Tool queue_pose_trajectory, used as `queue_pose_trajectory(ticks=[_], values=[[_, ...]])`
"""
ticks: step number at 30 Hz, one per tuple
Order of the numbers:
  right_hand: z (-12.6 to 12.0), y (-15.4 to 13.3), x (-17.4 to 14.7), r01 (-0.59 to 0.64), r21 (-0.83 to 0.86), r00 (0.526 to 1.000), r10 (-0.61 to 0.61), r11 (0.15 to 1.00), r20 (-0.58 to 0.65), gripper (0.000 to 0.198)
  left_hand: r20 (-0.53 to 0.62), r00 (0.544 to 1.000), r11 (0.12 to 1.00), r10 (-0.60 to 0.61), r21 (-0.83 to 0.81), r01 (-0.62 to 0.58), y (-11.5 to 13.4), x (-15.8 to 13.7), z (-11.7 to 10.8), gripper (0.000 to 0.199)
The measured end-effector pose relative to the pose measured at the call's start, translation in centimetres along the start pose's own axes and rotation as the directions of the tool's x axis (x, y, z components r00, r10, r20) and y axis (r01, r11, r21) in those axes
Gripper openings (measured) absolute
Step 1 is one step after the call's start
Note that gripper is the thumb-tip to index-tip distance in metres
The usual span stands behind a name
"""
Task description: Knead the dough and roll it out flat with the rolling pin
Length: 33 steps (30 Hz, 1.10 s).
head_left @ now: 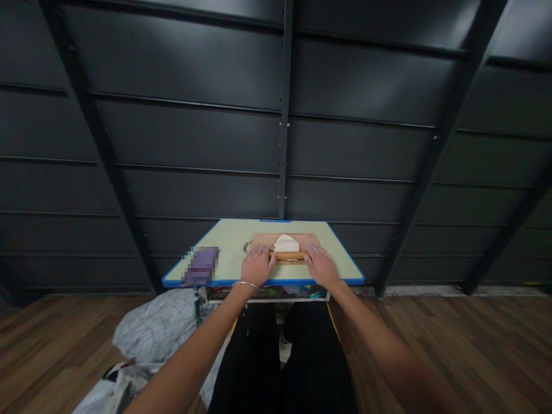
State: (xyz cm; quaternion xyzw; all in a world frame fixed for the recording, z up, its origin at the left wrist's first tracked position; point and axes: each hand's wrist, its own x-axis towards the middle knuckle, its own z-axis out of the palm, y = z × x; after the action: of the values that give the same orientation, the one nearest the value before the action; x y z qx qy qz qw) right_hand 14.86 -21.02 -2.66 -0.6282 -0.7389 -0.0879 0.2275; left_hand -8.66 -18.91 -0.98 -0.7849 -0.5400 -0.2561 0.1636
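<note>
Your two bare hands sit one at each end of a single light-brown wooden rolling pin point(288, 256). Your left hand point(257, 263) and your right hand point(319, 265) are both palm down, fingers pointing forward and thumbs turned inward; you hide the pin's ends, so I cannot tell whether the fingers wrap around it or only press on it. One thin silver-coloured bangle point(245, 283) circles your left wrist.

Between your hands lies one piece of creamy-white dough point(287, 243), smooth, flattened and roughly rounded. Most of it shows on the far side of the pin, with a pale sliver on the near side, so the pin lies across it. It rests on one tan rectangular wooden board point(309, 238), and one metal ring point(247, 246) shows at the board's left end.

The board lies on one pale-green tabletop with a blue edge point(228, 238). Toward its left side is one purple, roughly rectangular object point(202, 265), pixelated, so any writing on it cannot be read. Below the tabletop's near edge, your two black-clothed legs point(245, 368) show, with a crumpled grey-white patterned cloth point(155, 322) to the left on the brown wood-look floor point(452, 339)
</note>
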Motion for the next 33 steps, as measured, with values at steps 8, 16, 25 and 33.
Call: queue_pose_trajectory(ticks=[8,16,25,33], values=[[0.2,0.5,1.2,0.020,-0.018,0.999,-0.020,1.000,0.027,0.059,0.002,1.000,0.997,0.009,0.078,-0.009,0.0,0.7,1.0,0.051],[0.0,0.8,2.1,0.066,-0.039,0.997,-0.064,0.997,0.046,0.058,0.077,0.997,0.999,-0.027,0.047,0.023,0.2,2.0,0.9,0.054],[0.4,0.7,2.2,0.070,-0.047,0.998,-0.069,0.996,0.003,0.065,0.288,0.957,0.997,0.036,0.054,-0.054,-0.7,4.1,-0.1,0.055],[-0.4,0.7,2.6,0.072,-0.011,0.997,-0.072,0.997,0.035,0.057,0.423,0.897,0.992,0.126,-0.075,-0.103,-1.6,5.3,-0.4,0.050]])
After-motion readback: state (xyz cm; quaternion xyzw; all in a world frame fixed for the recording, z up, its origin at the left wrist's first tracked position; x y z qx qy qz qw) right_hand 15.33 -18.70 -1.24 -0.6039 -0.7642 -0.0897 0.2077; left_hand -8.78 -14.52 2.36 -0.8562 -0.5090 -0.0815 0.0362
